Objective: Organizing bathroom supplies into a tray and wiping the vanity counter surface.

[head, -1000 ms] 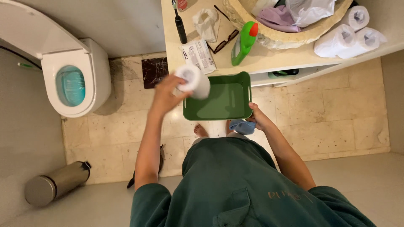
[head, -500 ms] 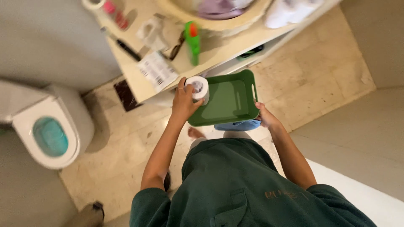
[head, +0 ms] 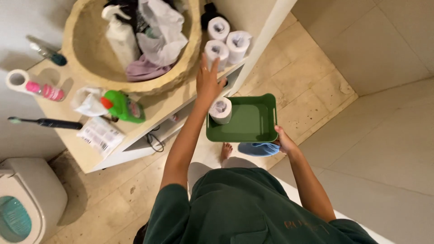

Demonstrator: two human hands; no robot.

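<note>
A: Colours? Tray (head: 253,131) is dark green, plain. Roll (head: 220,110) inside it white.

B: 3 rolls (head: 227,41) on the counter (head: 153,110) white too. Counter cream, basin (head: 81,49) tan stone.

A: Spray bottle (head: 126,107) bright green, red cap. Cloth (head: 257,149) under the tray blue. Shirt (head: 244,208) dark green. Floor (head: 312,77) beige, speckled.

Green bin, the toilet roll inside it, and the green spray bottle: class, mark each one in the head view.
green bin (head: 253,122), head view, bare floor of the bin.
toilet roll (head: 220,110), head view, its top end.
green spray bottle (head: 124,107), head view, its body.
</note>
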